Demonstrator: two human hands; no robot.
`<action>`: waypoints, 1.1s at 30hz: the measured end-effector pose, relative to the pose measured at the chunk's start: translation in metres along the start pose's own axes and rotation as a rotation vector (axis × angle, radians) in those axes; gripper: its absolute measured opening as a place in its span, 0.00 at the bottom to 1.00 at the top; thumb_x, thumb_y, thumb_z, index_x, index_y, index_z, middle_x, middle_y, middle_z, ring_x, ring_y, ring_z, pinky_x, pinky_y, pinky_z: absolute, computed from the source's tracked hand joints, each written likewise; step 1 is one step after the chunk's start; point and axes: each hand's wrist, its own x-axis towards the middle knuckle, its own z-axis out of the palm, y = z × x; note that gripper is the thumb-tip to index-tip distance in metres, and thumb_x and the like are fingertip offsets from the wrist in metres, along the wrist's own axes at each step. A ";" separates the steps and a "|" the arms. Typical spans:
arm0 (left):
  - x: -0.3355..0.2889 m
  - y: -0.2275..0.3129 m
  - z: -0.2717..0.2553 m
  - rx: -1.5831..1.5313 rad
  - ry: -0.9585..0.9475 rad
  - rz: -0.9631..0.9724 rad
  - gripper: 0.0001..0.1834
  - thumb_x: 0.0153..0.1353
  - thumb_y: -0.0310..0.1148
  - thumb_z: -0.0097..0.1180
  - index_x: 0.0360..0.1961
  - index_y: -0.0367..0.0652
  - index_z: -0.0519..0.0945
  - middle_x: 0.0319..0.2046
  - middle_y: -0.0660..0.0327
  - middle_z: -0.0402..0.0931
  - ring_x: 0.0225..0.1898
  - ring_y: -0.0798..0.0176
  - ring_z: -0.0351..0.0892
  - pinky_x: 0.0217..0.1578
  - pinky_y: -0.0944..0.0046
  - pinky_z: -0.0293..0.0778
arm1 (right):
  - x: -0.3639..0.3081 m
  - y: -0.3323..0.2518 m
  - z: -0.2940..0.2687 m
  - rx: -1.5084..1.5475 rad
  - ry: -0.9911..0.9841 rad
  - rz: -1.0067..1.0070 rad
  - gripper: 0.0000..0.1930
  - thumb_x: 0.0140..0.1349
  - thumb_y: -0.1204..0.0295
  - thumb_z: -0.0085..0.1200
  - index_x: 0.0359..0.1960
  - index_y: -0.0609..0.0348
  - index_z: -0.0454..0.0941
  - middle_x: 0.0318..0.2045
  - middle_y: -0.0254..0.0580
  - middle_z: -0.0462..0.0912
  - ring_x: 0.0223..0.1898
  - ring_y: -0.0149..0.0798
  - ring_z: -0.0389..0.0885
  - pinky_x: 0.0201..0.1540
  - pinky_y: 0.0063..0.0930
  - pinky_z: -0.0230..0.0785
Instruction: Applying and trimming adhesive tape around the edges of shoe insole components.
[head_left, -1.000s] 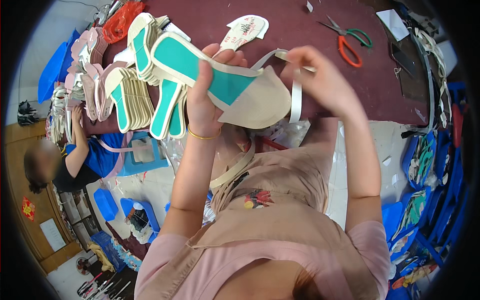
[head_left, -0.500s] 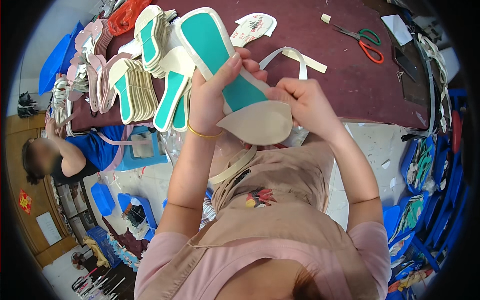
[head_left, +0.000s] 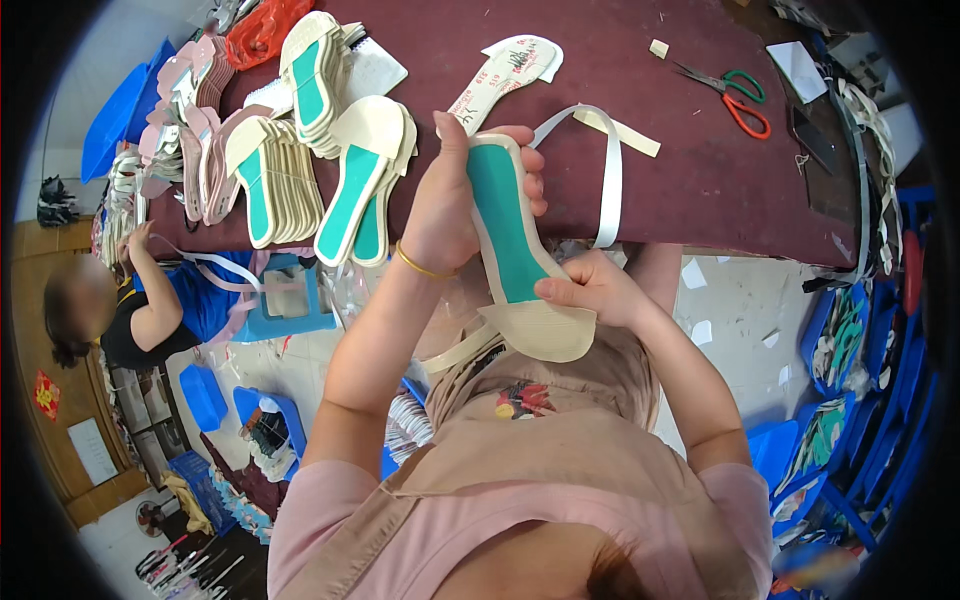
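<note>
I hold a shoe insole (head_left: pixel 505 222) over the table's near edge, its teal face up and its cream toe part toward me. My left hand (head_left: pixel 448 205) supports the far end from the left, fingers bent behind it and coming out on its right, thumb pointing up and away. My right hand (head_left: pixel 600 288) pinches the right edge close to the toe part, thumb on top; the fingers underneath are hidden. A long white strip (head_left: pixel 612 185) curves down beside the insole on the right; whether it is joined to it I cannot tell.
On the maroon table (head_left: pixel 700 190) lie tied insole stacks (head_left: pixel 275 185), two loose insoles (head_left: pixel 350 205), a marked white sole pattern (head_left: pixel 515 70), scissors (head_left: pixel 735 100) and a phone (head_left: pixel 812 140). Another person (head_left: pixel 150 305) works at left. Blue bins (head_left: pixel 835 330) stand at right.
The insole has come down toward me and turned more upright, its toe part now lower. Both hands moved with it; my left thumb has lifted off its face.
</note>
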 end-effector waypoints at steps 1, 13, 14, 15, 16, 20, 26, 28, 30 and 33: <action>-0.001 -0.003 0.000 0.050 0.089 -0.015 0.39 0.59 0.64 0.35 0.49 0.34 0.67 0.33 0.56 0.74 0.30 0.62 0.76 0.33 0.61 0.76 | -0.001 0.000 0.000 -0.132 -0.017 0.007 0.19 0.59 0.57 0.55 0.24 0.64 0.78 0.20 0.29 0.77 0.24 0.20 0.71 0.26 0.17 0.63; 0.003 -0.017 -0.006 0.427 0.240 0.167 0.23 0.57 0.26 0.52 0.56 0.38 0.67 0.39 0.58 0.76 0.35 0.67 0.77 0.36 0.72 0.73 | 0.005 -0.017 0.015 0.581 0.072 -0.095 0.10 0.61 0.69 0.51 0.38 0.64 0.77 0.30 0.36 0.81 0.29 0.25 0.77 0.34 0.18 0.70; -0.001 -0.018 -0.012 0.425 0.246 0.168 0.23 0.57 0.26 0.52 0.56 0.38 0.67 0.39 0.58 0.76 0.35 0.67 0.77 0.36 0.72 0.73 | 0.001 -0.027 0.016 0.580 0.067 -0.090 0.10 0.61 0.69 0.51 0.38 0.64 0.77 0.30 0.36 0.81 0.29 0.25 0.77 0.34 0.18 0.70; -0.007 -0.016 -0.018 0.666 0.104 0.282 0.23 0.60 0.32 0.48 0.56 0.38 0.66 0.38 0.58 0.77 0.35 0.68 0.77 0.36 0.72 0.73 | -0.004 -0.041 0.018 0.781 0.135 0.017 0.11 0.62 0.68 0.49 0.39 0.64 0.77 0.29 0.37 0.81 0.29 0.26 0.78 0.33 0.19 0.71; -0.011 -0.014 -0.023 0.905 -0.051 0.396 0.24 0.63 0.39 0.44 0.57 0.38 0.66 0.37 0.58 0.78 0.36 0.69 0.78 0.37 0.72 0.73 | -0.008 -0.052 0.017 0.977 0.211 0.122 0.11 0.63 0.68 0.48 0.39 0.64 0.77 0.28 0.38 0.81 0.28 0.28 0.79 0.33 0.19 0.72; -0.051 -0.035 -0.010 0.775 0.112 0.389 0.31 0.66 0.54 0.34 0.45 0.33 0.75 0.27 0.60 0.80 0.26 0.66 0.78 0.27 0.68 0.73 | 0.005 -0.057 -0.016 0.662 -0.039 -0.360 0.16 0.63 0.59 0.48 0.29 0.60 0.74 0.16 0.33 0.72 0.20 0.28 0.71 0.21 0.19 0.63; -0.083 0.027 -0.031 1.626 0.676 0.639 0.22 0.63 0.42 0.46 0.54 0.41 0.72 0.42 0.52 0.73 0.40 0.59 0.71 0.41 0.62 0.66 | 0.071 -0.026 -0.017 -0.793 0.423 -0.420 0.24 0.51 0.55 0.60 0.45 0.57 0.72 0.43 0.41 0.74 0.47 0.39 0.71 0.50 0.34 0.62; -0.097 0.041 -0.073 2.198 0.886 0.404 0.28 0.56 0.45 0.54 0.56 0.45 0.70 0.49 0.49 0.67 0.47 0.50 0.66 0.46 0.55 0.62 | 0.083 -0.015 -0.021 -1.242 0.447 -0.514 0.35 0.46 0.56 0.62 0.57 0.54 0.66 0.63 0.44 0.56 0.66 0.47 0.49 0.65 0.51 0.39; -0.103 0.035 -0.086 2.390 0.925 0.404 0.31 0.53 0.46 0.57 0.57 0.46 0.69 0.53 0.50 0.64 0.52 0.46 0.63 0.50 0.51 0.58 | 0.090 0.001 -0.021 -1.334 0.404 -0.507 0.36 0.46 0.55 0.62 0.57 0.54 0.65 0.63 0.44 0.55 0.66 0.47 0.50 0.64 0.53 0.40; -0.066 0.023 -0.061 2.048 0.580 0.749 0.27 0.50 0.42 0.61 0.48 0.38 0.72 0.45 0.49 0.70 0.45 0.45 0.69 0.45 0.51 0.64 | 0.091 0.014 -0.020 -1.419 0.419 -0.528 0.33 0.47 0.58 0.62 0.56 0.53 0.67 0.62 0.44 0.59 0.64 0.47 0.54 0.63 0.55 0.42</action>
